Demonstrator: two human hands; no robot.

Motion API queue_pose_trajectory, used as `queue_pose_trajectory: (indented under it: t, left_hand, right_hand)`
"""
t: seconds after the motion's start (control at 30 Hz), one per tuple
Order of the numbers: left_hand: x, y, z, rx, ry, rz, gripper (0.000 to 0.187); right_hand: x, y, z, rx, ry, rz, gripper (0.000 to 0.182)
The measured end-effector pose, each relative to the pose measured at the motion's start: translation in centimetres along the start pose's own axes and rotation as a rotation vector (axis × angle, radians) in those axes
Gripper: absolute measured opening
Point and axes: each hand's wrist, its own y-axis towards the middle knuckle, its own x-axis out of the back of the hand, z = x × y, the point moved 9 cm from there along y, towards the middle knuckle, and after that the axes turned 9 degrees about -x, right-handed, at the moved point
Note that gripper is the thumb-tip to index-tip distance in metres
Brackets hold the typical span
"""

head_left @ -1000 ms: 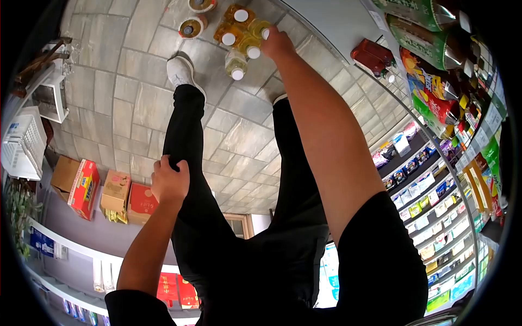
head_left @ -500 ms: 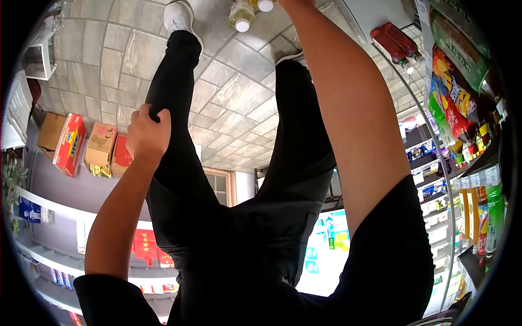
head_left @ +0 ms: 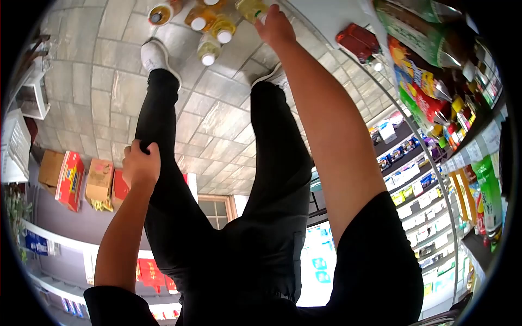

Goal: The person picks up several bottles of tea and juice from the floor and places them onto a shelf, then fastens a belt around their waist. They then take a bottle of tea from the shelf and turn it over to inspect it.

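My right hand (head_left: pixel 276 28), at the top of the view, is closed around the cap end of a bottle of pale yellow drink (head_left: pixel 249 7). Just left of it, several bottles cluster on the floor, among them a pale yellow bottle (head_left: pixel 209 48) with a white cap, a darker yellow bottle (head_left: pixel 223 27) and an amber bottle (head_left: pixel 161 13) standing a little apart. The upper ends of some are cut off by the frame. My left hand (head_left: pixel 142 164) rests on my left knee, its fingers curled over the black trouser leg (head_left: pixel 157 117).
Grey stone tiles (head_left: pixel 117 79) cover the floor around my white shoes (head_left: pixel 157 57). Dark red bottles (head_left: pixel 358 42) lie at the right, near a rack of snack packets (head_left: pixel 424 89). Cardboard boxes (head_left: pixel 99 179) and a white basket (head_left: pixel 15 146) stand at the left.
The view has shifted, bringing more bottles and my whole right hand into sight. My right hand now shows gripping a bottle. My left hand has stayed on the knee.
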Motion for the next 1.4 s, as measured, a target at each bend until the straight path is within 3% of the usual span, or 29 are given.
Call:
queue_pose_trajectory:
  t: [0.27,0.4,0.5,0.53,0.63,0.7,0.77,0.8,0.93,1.07,1.13,1.23,1.4]
  left_hand:
    - [0.0,-0.9,-2.2,-0.014,0.022,-0.005,0.055]
    - [-0.6,-1.2,-3.3,-0.005,0.046,-0.003,0.055]
    - [-1.2,-1.2,-3.7,-0.01,0.06,-0.019,0.055]
    - [-1.3,-1.2,-3.7,-0.013,0.069,-0.031,0.054]
    - [-1.6,-1.2,-4.1,-0.02,0.086,-0.035,0.054]
    - [-1.9,-1.0,-4.2,-0.032,0.095,-0.044,0.054]
    - [-2.1,-1.1,-4.4,-0.043,0.107,-0.047,0.053]
    - [-2.2,-1.1,-4.6,-0.032,0.112,-0.036,0.053]
    - [-2.5,-1.2,-5.0,-0.014,0.126,-0.026,0.053]
    - [-2.9,-1.1,-5.3,-0.015,0.135,-0.018,0.054]
    - [-2.9,-1.1,-5.5,-0.017,0.14,-0.02,0.055]
    - [-3.3,-1.0,-5.6,-0.022,0.133,-0.016,0.055]
    - [-4.0,-1.1,-6.5,-0.036,0.147,-0.013,0.053]
  right_hand:
    - [8.0,-1.9,-7.9,0.252,-0.048,-0.046,0.053]
    - [12.2,-1.9,-13.8,0.132,0.056,-0.144,0.057]
    - [14.2,-1.3,-17.4,0.185,0.068,-0.285,0.058]
    - [14.5,-1.0,-19.6,0.036,0.107,-0.218,0.06]
    - [16.1,-0.8,-22.4,-0.029,0.155,-0.303,0.063]
    - [17.0,-0.7,-23.1,0.057,0.204,-0.368,0.063]
    - [17.2,0.5,-24.1,0.063,0.123,-0.374,0.065]
    - [17.3,1.1,-24.2,0.045,-0.048,-0.481,0.065]
    - [18.1,1.1,-24.6,0.111,-0.146,-0.631,0.059]
    - [18.3,2.2,-25.3,0.026,-0.132,-0.511,0.052]
    - [16.4,3.5,-25.9,-0.039,-0.494,-0.328,0.06]
    - [16.6,4.5,-26.7,-0.061,-0.284,-0.404,0.053]
    - [15.9,5.6,-28.3,-0.095,-0.333,-0.428,0.046]
